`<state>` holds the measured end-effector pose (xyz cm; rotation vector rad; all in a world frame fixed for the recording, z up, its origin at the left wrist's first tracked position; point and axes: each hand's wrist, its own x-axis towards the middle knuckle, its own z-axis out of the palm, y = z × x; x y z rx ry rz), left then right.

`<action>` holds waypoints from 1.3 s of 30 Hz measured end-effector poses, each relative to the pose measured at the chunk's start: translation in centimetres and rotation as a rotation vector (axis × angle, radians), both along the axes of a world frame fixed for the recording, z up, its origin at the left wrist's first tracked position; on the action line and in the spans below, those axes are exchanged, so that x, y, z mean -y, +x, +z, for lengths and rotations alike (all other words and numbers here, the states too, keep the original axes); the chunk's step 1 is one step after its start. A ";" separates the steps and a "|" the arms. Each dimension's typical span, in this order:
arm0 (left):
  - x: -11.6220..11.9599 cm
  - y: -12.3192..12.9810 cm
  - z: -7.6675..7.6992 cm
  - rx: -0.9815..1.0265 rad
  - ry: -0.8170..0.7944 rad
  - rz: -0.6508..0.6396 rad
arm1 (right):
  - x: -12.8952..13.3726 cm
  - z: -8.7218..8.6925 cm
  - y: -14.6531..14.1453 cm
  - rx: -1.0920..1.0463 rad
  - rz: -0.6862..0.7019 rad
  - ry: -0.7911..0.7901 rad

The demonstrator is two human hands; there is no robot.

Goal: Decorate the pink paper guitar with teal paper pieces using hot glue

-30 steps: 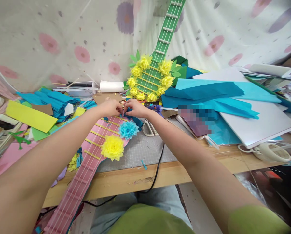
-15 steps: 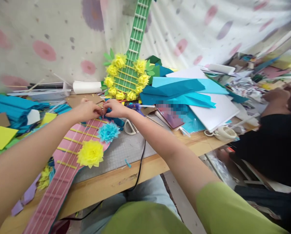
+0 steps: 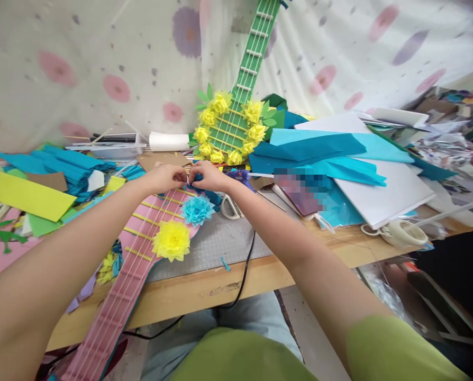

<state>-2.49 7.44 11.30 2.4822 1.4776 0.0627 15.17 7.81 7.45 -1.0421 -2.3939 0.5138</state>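
My left hand [image 3: 168, 177] and my right hand [image 3: 208, 177] meet above the far end of a pink paper guitar [image 3: 119, 296]. Both are closed in a pinch, fingertips almost touching; the small thing between them is too hidden to make out. Dark blue paper [image 3: 210, 197] shows just below my right hand. On the guitar's body sit a light blue paper flower [image 3: 197, 210] and a yellow paper flower [image 3: 171, 241]. White strings run along its neck, crossed by yellow strips on the body.
Behind my hands a green paper guitar [image 3: 236, 124] with yellow flowers leans against the curtain. Scissors [image 3: 230, 207], a purple glue gun [image 3: 242, 179], a phone [image 3: 300, 196] and blue paper [image 3: 311, 151] lie to the right. A black cord [image 3: 246, 270] hangs over the table edge.
The view has turned left, so everything sits further right in the picture. My hands stay pinched together at the same part of the pink guitar. The co-worker's arm is mostly out of view.
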 end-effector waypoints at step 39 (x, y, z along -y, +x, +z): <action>8.0 2.1 -0.8 0.450 -0.310 0.435 | -0.4 -0.4 0.3 -0.031 0.014 0.013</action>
